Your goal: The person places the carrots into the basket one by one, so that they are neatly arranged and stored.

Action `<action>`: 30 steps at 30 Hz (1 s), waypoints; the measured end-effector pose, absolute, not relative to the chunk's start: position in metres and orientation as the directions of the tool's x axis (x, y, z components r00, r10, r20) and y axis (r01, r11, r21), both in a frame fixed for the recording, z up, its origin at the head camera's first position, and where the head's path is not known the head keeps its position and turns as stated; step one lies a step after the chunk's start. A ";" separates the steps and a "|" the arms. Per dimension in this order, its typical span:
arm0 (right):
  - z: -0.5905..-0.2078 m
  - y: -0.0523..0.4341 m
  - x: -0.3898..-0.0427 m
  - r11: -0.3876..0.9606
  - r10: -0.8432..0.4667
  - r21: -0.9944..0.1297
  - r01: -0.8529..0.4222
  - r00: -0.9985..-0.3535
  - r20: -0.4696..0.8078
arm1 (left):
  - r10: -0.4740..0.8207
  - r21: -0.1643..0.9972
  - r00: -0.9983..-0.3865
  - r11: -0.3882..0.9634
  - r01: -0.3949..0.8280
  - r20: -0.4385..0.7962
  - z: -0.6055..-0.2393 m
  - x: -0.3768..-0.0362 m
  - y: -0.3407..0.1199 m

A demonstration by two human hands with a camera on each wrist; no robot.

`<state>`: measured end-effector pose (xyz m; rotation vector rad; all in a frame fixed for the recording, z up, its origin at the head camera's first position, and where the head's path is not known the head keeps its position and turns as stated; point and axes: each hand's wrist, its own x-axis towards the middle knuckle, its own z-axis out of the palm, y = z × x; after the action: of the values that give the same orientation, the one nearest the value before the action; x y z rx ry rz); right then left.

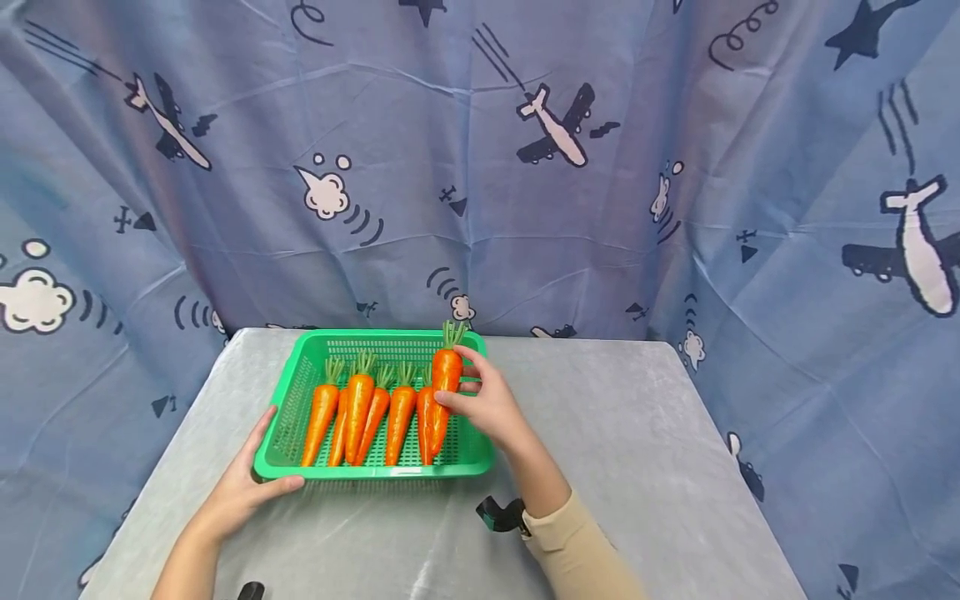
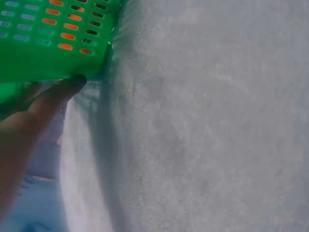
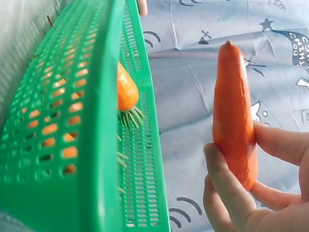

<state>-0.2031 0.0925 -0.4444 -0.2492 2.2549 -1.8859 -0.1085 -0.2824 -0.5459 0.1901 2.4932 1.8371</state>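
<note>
Right hand (image 1: 491, 406) lifting one carrot (image 1: 444, 392) over the basket (image 1: 288, 417).
Fingers and thumb pinch the carrot, held over the basket's right side, leafy end toward the curtain (image 1: 525, 208). Five more carrots (image 1: 360, 408) lie side by side inside. Left hand (image 1: 243, 483) grips the near left corner rim, thumb on top. Basket sits on the grey table (image 1: 637, 433).

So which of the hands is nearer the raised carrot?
Right. The right hand grips the raised carrot; the left hand holds the green basket at its near-left corner.
</note>
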 end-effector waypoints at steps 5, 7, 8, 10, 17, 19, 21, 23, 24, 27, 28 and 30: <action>-0.450 0.083 -0.203 0.194 -0.257 -0.981 -0.001 -0.965 -0.049 | 0.124 0.950 -0.991 0.302 0.080 0.044 -0.546 -0.110 -0.281; -0.452 0.078 -0.202 0.192 -0.257 -0.981 -0.003 -0.965 -0.047 | 0.123 0.951 -0.991 0.297 0.081 0.046 -0.546 -0.110 -0.281; -0.454 0.076 -0.203 0.191 -0.259 -0.982 -0.006 -0.965 -0.045 | 0.124 0.952 -0.991 0.293 0.082 0.047 -0.547 -0.110 -0.281; -0.455 0.070 -0.203 0.184 -0.261 -0.983 0.001 -0.964 -0.050 | 0.126 0.955 -0.991 0.286 0.081 0.046 -0.547 -0.110 -0.281; -0.463 0.049 -0.206 0.170 -0.259 -0.984 0.056 -0.961 -0.099 | 0.127 0.955 -0.991 0.286 0.077 0.042 -0.548 -0.111 -0.282; -0.468 0.042 -0.209 0.168 -0.251 -0.984 0.065 -0.962 -0.106 | 0.126 0.955 -0.991 0.286 0.075 0.040 -0.548 -0.110 -0.282; -0.471 0.035 -0.212 0.172 -0.247 -0.983 0.067 -0.963 -0.109 | 0.127 0.956 -0.991 0.283 0.071 0.036 -0.548 -0.110 -0.281; -0.475 0.029 -0.215 0.189 -0.240 -0.980 0.070 -0.964 -0.115 | 0.126 0.958 -0.991 0.280 0.068 0.033 -0.548 -0.110 -0.281; -0.477 0.026 -0.216 0.208 -0.235 -0.976 0.066 -0.965 -0.115 | 0.125 0.958 -0.992 0.279 0.067 0.033 -0.548 -0.110 -0.281; -0.481 0.018 -0.219 0.271 -0.220 -0.961 0.053 -0.969 -0.115 | 0.123 0.958 -0.992 0.278 0.066 0.033 -0.547 -0.110 -0.281; -0.483 0.015 -0.220 0.294 -0.215 -0.955 0.045 -0.970 -0.112 | 0.121 0.957 -0.992 0.281 0.066 0.033 -0.547 -0.109 -0.282; -0.486 0.010 -0.221 0.334 -0.209 -0.942 0.025 -0.973 -0.100 | 0.118 0.956 -0.992 0.286 0.067 0.034 -0.547 -0.109 -0.282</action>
<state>-0.2212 0.0100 -0.4860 -0.1677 2.3926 -1.6962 -0.1091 -0.2818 -0.5471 0.1788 2.4848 1.8430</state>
